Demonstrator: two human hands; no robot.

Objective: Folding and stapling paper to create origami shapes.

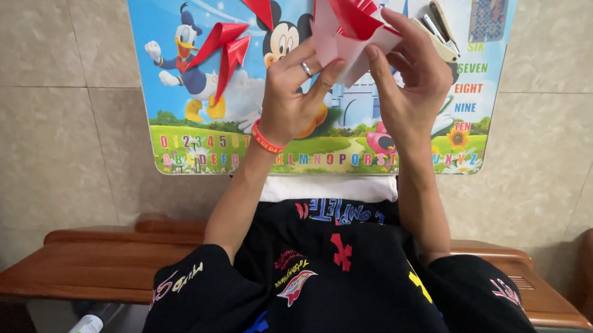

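Hands hold a folded red and white paper (348,24) up over the colourful cartoon mat (193,145). Left hand (291,96) pinches its bottom edge, and right hand (407,77) grips its right side. Two folded red papers (232,40) lie on the mat nearby.

My hands are crowded together up top, left hand (291,100) and right hand (407,77) both pinching the red-and-white folded paper (345,24), hardly any gap between them. Another red folded piece (225,47) sits just left on the colourful mat (175,116). Plenty of open tile floor (38,86) either side.
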